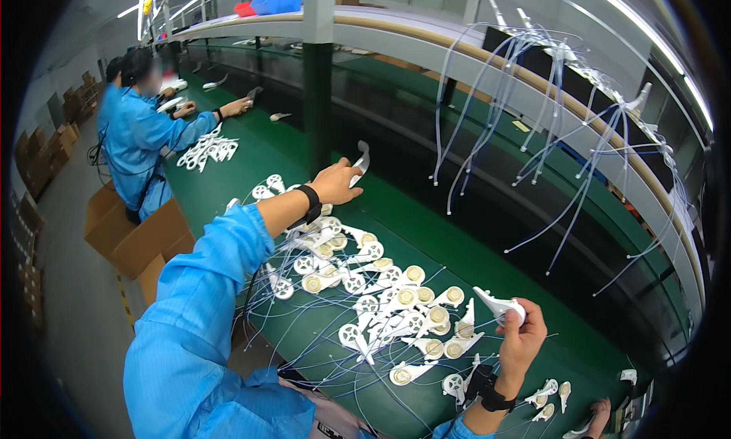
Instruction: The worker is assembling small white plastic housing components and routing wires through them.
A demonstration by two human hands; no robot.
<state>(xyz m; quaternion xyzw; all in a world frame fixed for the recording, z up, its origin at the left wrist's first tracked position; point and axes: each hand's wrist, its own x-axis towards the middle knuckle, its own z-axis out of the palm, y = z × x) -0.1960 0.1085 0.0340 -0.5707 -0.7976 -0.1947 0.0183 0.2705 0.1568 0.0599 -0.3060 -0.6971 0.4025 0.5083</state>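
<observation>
My left hand (336, 184), black band at the wrist, is stretched out to the far side of the green bench. Its fingers are closed on a curved white plastic part (363, 159) standing up beyond the fingertips. Nearer and to the right, my right hand (522, 334) pinches a white teardrop-shaped plastic housing (496, 305), its narrow end aimed left. Between the hands spreads a pile of similar white housings (396, 306), with round spoked or cream-coloured discs. Thin blue-grey wires (335, 374) trail from the pile toward me.
Wire bundles (487, 127) hang from the shelf at upper right. A grey post (318, 51) rises beyond my left hand. Co-workers in blue (145, 138) stand at left, near an open cardboard box (145, 237). Another person's hand (600, 418) shows at lower right.
</observation>
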